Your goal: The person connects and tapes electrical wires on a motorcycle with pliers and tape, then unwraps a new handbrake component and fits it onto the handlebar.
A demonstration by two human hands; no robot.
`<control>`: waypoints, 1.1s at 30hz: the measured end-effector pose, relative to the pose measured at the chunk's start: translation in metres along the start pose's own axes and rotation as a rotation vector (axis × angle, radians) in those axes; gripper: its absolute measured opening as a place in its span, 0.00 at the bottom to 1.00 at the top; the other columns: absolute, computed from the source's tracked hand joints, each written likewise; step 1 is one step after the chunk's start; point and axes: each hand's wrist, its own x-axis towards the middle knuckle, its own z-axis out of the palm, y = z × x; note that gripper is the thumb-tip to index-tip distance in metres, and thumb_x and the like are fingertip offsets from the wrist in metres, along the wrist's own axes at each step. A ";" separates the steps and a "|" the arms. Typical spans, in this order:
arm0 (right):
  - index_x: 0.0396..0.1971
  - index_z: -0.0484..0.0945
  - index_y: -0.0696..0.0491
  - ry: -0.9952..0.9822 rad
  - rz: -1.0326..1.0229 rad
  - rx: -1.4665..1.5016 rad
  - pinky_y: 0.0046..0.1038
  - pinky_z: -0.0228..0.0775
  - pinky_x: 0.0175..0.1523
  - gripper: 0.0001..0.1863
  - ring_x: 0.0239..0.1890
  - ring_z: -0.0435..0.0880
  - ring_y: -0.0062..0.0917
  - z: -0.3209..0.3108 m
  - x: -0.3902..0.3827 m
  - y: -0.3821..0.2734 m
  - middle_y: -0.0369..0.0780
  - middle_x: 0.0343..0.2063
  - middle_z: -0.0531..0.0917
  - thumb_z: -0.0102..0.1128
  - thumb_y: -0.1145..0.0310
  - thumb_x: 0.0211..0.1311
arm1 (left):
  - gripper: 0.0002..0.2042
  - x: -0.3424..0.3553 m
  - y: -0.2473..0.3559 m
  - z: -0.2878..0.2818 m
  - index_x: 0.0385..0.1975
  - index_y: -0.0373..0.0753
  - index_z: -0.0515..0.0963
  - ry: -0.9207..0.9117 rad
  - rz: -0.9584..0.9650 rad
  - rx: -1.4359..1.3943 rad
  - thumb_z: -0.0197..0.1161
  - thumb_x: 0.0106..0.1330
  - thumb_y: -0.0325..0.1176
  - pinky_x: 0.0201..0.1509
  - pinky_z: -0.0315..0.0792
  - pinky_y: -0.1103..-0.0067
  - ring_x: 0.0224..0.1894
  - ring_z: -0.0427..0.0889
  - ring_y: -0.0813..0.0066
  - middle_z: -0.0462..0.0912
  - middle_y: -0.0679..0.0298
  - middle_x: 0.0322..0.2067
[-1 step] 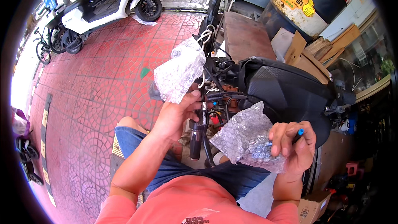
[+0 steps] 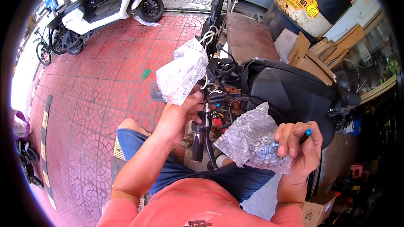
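My right hand [image 2: 301, 147] is closed on a clear bubble-wrap bag [image 2: 252, 136], with something blue showing faintly through its lower part. A short dark stick with a bright blue tip [image 2: 308, 131] pokes out between the same fingers. My left hand [image 2: 179, 120] is closed around the black handlebar [image 2: 206, 117], some of its fingers hidden behind it. Just below, a dark handlebar grip [image 2: 198, 143] points down toward my lap. A second piece of bubble wrap [image 2: 183, 73] covers something above my left hand, beside a white cord [image 2: 209, 37]. Black cables [image 2: 231, 96] run from the handlebar area.
A black bike body [image 2: 290, 88] fills the space right of the handlebar. Behind it are a brown board [image 2: 252, 38], wood scraps [image 2: 328, 52] and a dark drum [image 2: 311, 8]. White scooters [image 2: 103, 10] stand far left on red paving [image 2: 101, 80]. A cardboard box [image 2: 317, 212] sits lower right.
My right hand has shifted slightly to the right with the bubble-wrap bag and the blue-tipped stick. The left hand stays in place.
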 end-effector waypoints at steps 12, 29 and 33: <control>0.43 0.89 0.56 -0.519 -0.239 -0.305 0.37 0.75 0.46 0.13 0.25 0.84 0.27 0.012 -0.010 -0.011 0.34 0.20 0.81 0.70 0.63 0.67 | 0.20 -0.075 0.000 0.025 0.66 0.28 0.74 -0.151 0.043 0.234 0.57 0.84 0.36 0.54 0.81 0.72 0.55 0.86 0.68 0.85 0.51 0.56; 0.46 0.88 0.53 -0.918 -0.399 -0.836 0.36 0.79 0.54 0.13 0.49 0.87 0.36 0.065 0.020 -0.030 0.40 0.47 0.88 0.70 0.66 0.64 | 0.11 -0.086 -0.014 0.029 0.46 0.36 0.82 -0.181 -0.310 -0.301 0.64 0.80 0.39 0.43 0.76 0.79 0.35 0.82 0.77 0.84 0.66 0.32; 0.45 0.86 0.56 -0.926 -0.729 -1.319 0.43 0.69 0.67 0.15 0.59 0.82 0.35 0.063 0.051 -0.004 0.38 0.48 0.86 0.62 0.65 0.63 | 0.11 -0.090 0.017 0.025 0.46 0.35 0.82 -0.232 -0.272 0.037 0.60 0.83 0.37 0.41 0.73 0.79 0.34 0.77 0.81 0.80 0.70 0.32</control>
